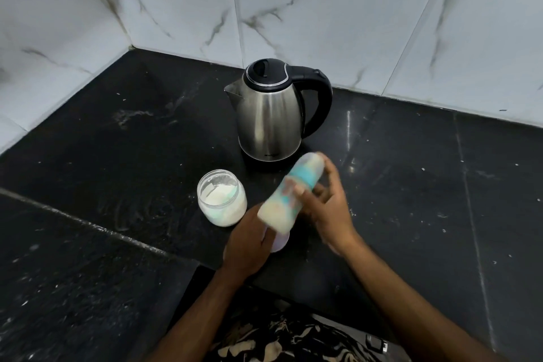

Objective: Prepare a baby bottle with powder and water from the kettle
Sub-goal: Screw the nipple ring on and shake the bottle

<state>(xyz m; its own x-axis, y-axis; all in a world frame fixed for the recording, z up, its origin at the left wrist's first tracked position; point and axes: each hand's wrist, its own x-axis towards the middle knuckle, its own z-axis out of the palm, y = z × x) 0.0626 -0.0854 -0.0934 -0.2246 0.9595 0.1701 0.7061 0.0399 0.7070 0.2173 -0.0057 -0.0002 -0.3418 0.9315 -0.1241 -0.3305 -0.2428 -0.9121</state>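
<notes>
The fingers (316,194) of the right hand (329,209) are curled around the middle of the baby bottle (291,191), with the thumb across its front, so this hand has it gripped; the picture is smeared there, which I take as a sign of shaking. The bottle is held tilted in the air just above the tabletop (117,141), one end up and away toward the kettle (270,112), the other down toward the person, and its body looks pale and milky. The left hand (249,244) sits at that lower end, fingers bent around a pale lilac part (280,241), perhaps the cap or teat end; blur keeps me from telling how firmly it pinches. Which end carries the teat I cannot tell. Just to the left stands the open powder jar (221,198), white powder showing inside, no lid on it. The kettle stands upright behind, lid shut, spout to the left, handle to the right, apart from both hands. My judgement is that powder and water are already in and the step in hand is mixing, so the task is near its close. The next move calls for a firm hold at both ends so nothing leaks, a check that no lumps remain, then setting the bottle upright on the tabletop clear of the jar
</notes>
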